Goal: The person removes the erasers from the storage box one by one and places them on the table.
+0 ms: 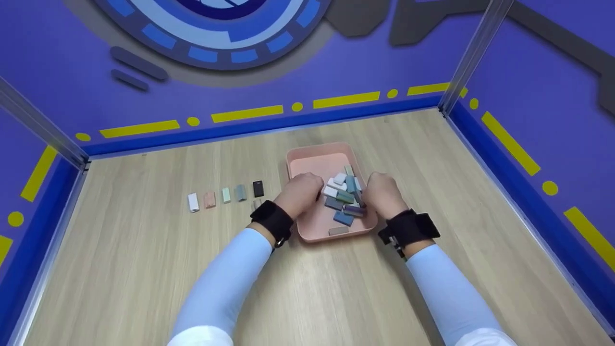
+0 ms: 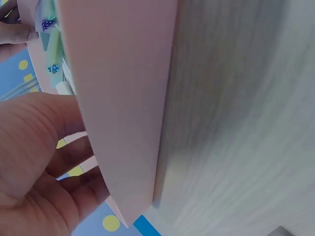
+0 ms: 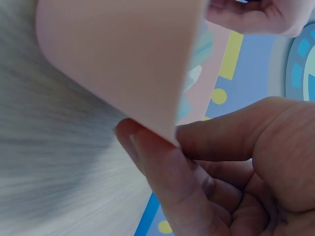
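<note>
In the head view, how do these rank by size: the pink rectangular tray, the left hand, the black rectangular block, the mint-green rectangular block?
1. Pink rectangular tray
2. Left hand
3. Black rectangular block and mint-green rectangular block: too alike to rank.

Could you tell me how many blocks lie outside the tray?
6 visible, left of the tray: white, pink, mint, grey, black, one partly hidden by the left wristband; others may be hidden.

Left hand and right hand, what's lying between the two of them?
Between the left hand and the right hand, the head view shows a jumbled heap of small blocks, some white, some green or bluish gray, lying in the pink tray.
</note>
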Motion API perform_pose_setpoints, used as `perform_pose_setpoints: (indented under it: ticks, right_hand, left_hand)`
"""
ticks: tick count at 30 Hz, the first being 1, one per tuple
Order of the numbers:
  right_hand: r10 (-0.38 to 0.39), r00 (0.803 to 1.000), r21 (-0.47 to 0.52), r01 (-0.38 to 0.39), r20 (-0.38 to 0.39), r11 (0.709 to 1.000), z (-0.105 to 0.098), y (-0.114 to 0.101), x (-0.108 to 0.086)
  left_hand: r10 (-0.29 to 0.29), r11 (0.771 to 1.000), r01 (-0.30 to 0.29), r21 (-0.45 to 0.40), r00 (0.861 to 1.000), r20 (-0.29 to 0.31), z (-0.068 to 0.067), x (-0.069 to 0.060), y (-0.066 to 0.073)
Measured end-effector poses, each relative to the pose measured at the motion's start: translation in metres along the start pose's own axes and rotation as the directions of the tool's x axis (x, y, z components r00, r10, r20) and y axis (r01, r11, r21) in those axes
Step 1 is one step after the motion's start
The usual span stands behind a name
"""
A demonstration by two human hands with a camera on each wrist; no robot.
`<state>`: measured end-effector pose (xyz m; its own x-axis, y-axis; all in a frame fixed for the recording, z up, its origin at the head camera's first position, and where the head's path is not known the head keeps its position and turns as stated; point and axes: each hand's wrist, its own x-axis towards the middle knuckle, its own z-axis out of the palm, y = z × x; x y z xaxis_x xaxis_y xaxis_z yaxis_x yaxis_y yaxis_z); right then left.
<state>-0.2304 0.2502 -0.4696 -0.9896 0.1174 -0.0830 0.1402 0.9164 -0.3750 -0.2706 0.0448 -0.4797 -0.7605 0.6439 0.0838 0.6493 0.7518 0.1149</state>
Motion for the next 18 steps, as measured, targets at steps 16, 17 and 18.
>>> perform_pose_setpoints:
  ticks: [16,17,18]
  right_hand:
    - [-0.01,1.0,0.026,0.01,0.014,1.0,-0.002,0.002,-0.001]
    - [-0.013,1.0,0.026,0.013,0.014,1.0,-0.002,0.002,-0.001]
    - [-0.016,1.0,0.027,0.016,0.015,1.0,-0.002,0.002,-0.001]
  left_hand:
    - [-0.388,0.878,0.258,-0.404,0.877,-0.282,-0.048,-0.057,-0.039]
    - [-0.421,0.86,0.278,-0.427,0.86,-0.288,-0.049,-0.061,-0.044]
    - [-0.456,0.842,0.303,-0.446,0.842,-0.289,-0.05,-0.066,-0.048]
